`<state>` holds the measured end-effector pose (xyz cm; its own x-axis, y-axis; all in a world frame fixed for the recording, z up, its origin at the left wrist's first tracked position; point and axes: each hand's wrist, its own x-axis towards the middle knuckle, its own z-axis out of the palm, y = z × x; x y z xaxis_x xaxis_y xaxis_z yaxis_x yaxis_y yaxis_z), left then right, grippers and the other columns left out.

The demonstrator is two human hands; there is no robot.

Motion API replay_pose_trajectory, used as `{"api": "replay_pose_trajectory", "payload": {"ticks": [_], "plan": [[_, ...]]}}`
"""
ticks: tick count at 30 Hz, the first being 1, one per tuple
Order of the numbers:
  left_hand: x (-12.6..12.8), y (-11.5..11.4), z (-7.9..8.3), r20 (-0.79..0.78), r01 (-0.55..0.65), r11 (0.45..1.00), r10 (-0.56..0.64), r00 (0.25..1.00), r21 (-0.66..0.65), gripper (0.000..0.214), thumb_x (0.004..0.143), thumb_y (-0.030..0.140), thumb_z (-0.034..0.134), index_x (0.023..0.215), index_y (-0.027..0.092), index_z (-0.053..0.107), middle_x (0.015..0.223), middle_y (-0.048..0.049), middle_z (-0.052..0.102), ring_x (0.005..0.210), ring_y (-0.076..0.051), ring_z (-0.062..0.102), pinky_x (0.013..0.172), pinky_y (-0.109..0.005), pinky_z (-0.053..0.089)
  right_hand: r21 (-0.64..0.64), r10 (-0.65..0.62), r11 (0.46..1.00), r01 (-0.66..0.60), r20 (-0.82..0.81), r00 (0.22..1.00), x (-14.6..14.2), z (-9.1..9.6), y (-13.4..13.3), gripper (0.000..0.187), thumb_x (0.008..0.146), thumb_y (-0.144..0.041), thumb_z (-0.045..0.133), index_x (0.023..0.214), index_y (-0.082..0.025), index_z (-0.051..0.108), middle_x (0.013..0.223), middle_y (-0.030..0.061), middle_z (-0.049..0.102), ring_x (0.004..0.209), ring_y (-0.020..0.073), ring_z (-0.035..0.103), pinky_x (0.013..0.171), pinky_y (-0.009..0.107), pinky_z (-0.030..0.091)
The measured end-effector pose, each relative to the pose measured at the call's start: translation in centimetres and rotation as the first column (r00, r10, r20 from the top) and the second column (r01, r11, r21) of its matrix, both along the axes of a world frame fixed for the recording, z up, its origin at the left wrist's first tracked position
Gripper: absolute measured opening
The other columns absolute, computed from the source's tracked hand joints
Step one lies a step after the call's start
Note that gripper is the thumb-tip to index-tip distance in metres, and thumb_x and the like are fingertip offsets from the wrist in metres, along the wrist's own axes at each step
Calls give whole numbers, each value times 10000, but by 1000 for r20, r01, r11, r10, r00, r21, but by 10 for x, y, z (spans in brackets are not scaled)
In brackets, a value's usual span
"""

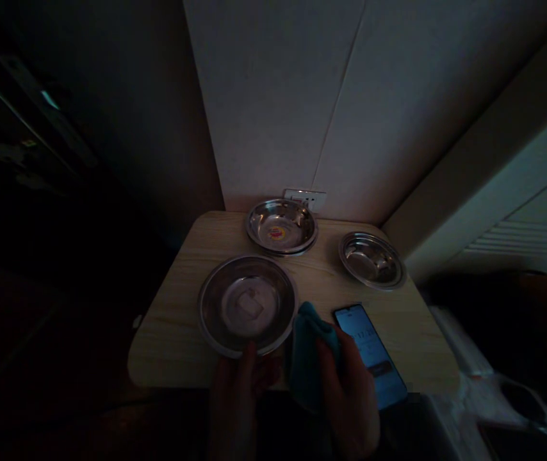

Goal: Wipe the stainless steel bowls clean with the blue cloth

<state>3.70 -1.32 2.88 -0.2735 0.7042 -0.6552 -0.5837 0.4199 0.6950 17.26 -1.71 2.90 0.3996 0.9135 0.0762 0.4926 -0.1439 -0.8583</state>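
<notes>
A wide steel bowl [247, 305] stands at the front of a small wooden table [177, 301]. My left hand [239, 394] grips its near rim, thumb on the edge. Right beside it, my right hand [353, 390] is closed on a crumpled teal cloth [309, 352] that touches the bowl's right side. The room is dim and both hands are in shadow.
Two more steel bowls stand behind: one with a yellow sticker [282, 226] by the wall socket [308, 198], a smaller one [372, 259] at the right. A lit phone [372, 358] lies flat by my right hand. Pale walls close the corner behind.
</notes>
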Motion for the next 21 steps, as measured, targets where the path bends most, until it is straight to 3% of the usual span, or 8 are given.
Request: {"api": "replay_pose_trajectory", "payload": {"ticks": [4, 6, 9, 12, 15, 18, 21], "plan": [[0, -1, -2, -18, -9, 1000, 8, 1000, -20, 251, 704, 313, 668, 828, 165, 508, 709, -68, 720, 692, -219, 698, 626, -300, 547, -6, -185, 982, 186, 100, 978, 21, 2, 12, 374, 819, -487, 488, 1009, -192, 618, 731, 63, 693, 649, 240, 642, 539, 301, 456], [0, -1, -2, -24, -7, 999, 6, 1000, -34, 232, 711, 300, 658, 814, 172, 494, 661, -63, 712, 660, -220, 696, 599, -300, 545, 2, -192, 981, 193, 122, 974, 23, 4, 17, 384, 816, -486, 487, 1019, -187, 617, 734, 71, 698, 658, 249, 648, 535, 303, 454], [-1, -2, 1, -11, -8, 998, 7, 1000, -57, 226, 703, 281, 661, 821, 175, 500, 668, -52, 713, 633, -216, 694, 578, -295, 543, 10, -6, 1000, 5, 99, 995, 10, 7, 16, 350, 841, -438, 468, 1051, -204, 621, 831, 73, 713, 714, 241, 667, 575, 295, 480], [-1, -3, 2, -2, -19, 997, 19, 1000, -72, 241, 701, 297, 662, 854, 176, 520, 733, -51, 723, 656, -215, 697, 600, -300, 547, 11, 180, 984, -180, -1, 984, -8, 9, 4, 304, 863, -376, 463, 1073, -232, 629, 956, 55, 709, 830, 222, 670, 679, 276, 509], [-2, -4, -1, 21, 4, 998, -3, 1000, -56, 263, 719, 314, 642, 910, 171, 531, 785, -71, 728, 722, -231, 700, 657, -334, 551, 4, 207, 978, -207, -81, 975, -15, 8, -7, 306, 859, -356, 484, 1101, -239, 632, 1076, 47, 681, 980, 220, 637, 815, 281, 498], [-1, -6, -5, 21, 54, 998, -54, 998, -35, 283, 705, 337, 656, 891, 162, 535, 778, -83, 727, 752, -240, 696, 676, -344, 545, 34, 237, 971, -236, -59, 970, -12, 4, -3, 317, 843, -336, 510, 1116, -236, 636, 1200, 50, 619, 1119, 223, 562, 931, 299, 442], [1, -9, -5, -70, 80, 996, -83, 994, -44, 299, 677, 380, 666, 836, 157, 546, 759, -96, 725, 711, -251, 692, 623, -349, 540, -5, 257, 966, -258, -59, 965, -9, 0, 12, 308, 849, -337, 492, 1081, -208, 649, 1121, 72, 658, 1034, 225, 610, 871, 300, 478]]}}
